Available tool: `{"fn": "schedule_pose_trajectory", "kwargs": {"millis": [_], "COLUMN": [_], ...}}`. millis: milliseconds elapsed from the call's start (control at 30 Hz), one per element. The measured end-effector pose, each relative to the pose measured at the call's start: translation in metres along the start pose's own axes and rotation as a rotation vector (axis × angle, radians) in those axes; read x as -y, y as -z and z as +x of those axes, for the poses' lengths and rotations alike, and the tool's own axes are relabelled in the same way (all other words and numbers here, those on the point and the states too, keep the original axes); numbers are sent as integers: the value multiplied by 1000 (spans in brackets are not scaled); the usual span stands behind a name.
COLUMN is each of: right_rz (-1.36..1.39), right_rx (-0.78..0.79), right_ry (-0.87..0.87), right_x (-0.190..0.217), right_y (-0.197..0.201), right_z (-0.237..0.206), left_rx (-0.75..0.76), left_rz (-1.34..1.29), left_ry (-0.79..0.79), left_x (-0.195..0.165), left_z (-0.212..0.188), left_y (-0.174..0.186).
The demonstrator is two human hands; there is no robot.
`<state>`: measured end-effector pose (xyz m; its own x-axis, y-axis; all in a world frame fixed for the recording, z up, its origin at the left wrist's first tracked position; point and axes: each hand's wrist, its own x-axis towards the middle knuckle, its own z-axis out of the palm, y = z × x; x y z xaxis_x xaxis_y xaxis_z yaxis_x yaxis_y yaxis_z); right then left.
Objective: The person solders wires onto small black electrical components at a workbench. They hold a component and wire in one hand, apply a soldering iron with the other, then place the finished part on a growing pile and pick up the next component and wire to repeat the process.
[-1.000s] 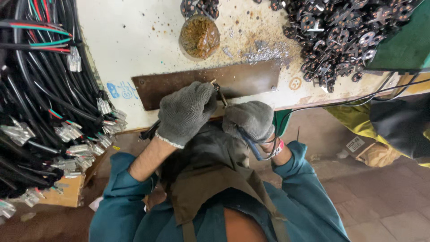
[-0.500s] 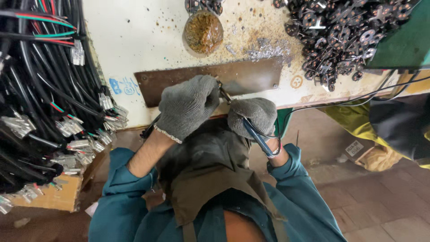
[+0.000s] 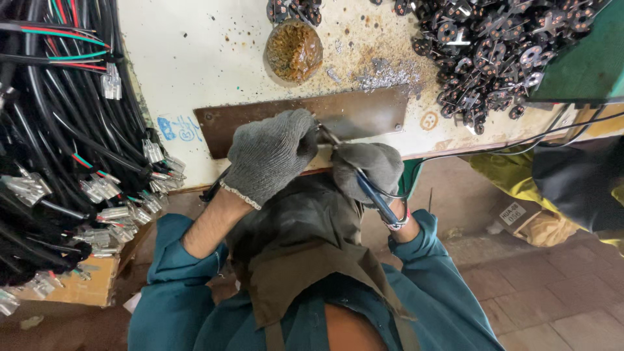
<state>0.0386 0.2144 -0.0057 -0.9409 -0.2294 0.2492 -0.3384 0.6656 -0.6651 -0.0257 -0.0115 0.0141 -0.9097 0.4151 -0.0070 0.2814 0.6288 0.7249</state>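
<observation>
Both hands wear grey knit gloves and meet at the bench's front edge, over a brown metal plate [image 3: 364, 114]. My left hand [image 3: 270, 156] is closed on a black cable [image 3: 213, 190] that sticks out below the glove. My right hand [image 3: 370, 166] grips a thin tool with a blue handle [image 3: 378, 200]. The tool's metal tip [image 3: 327, 134] points up to where the two gloves touch. What lies between the fingertips is hidden.
A thick bundle of black cables with metal terminals [image 3: 97, 195] hangs at the left. A heap of small dark metal parts [image 3: 500, 45] lies at the back right. A round brown lump [image 3: 294, 51] sits behind the plate, with metal filings [image 3: 387, 71] nearby. A cardboard box [image 3: 71, 289] is at the lower left.
The blue-handled tool has come further into view below my right glove. Both hands stay together at the plate's front edge, shifting only slightly.
</observation>
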Motion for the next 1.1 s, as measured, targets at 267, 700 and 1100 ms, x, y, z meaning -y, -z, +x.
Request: {"fn": "schedule_pose_trajectory", "kwargs": {"millis": [267, 700, 1100], "right_rz": [109, 28, 49], "right_rx": [159, 2, 11], "right_ry": [119, 94, 88], "right_x": [-10, 4, 0], "right_y": [8, -1, 2], "right_z": [12, 3, 8], "left_rx": [-3, -25, -10], "left_rz": [-41, 81, 3], "left_ry": [-1, -2, 31], "left_x": [1, -5, -5], "left_z": [9, 0, 8], "left_y": [0, -1, -1]}}
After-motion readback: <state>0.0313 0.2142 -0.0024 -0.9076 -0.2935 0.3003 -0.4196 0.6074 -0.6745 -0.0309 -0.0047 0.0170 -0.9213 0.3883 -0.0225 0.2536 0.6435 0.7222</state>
